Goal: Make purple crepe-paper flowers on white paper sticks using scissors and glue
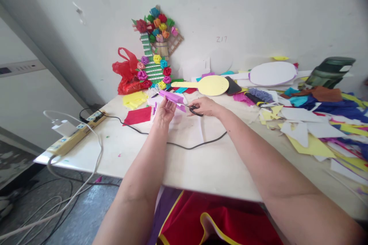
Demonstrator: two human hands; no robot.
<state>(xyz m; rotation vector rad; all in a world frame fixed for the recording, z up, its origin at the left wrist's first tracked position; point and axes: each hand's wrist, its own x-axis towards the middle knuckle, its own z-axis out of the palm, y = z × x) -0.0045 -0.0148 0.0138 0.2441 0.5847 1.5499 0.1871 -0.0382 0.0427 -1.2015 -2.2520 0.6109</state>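
My left hand (167, 112) grips a strip of purple paper (172, 97) above the table, fingers closed around its lower side. In my right hand (206, 107) is a pair of scissors (196, 110) with black handles. Their blades point left and meet the right end of the purple paper; how far the blades are apart is too small to tell. A red paper piece (138, 116) lies left of my left hand, with a yellow paper piece (134, 100) behind it. Just beyond the scissors rests a yellow paddle-shaped cutout (213, 85).
Paper flower decorations (155, 65) and a red plastic bag (125, 72) stand against the wall. Paper scraps (310, 134) and a dark green bottle (330, 72) fill the right side. A power strip (77, 132) sits left; a black cable (188, 148) crosses the table.
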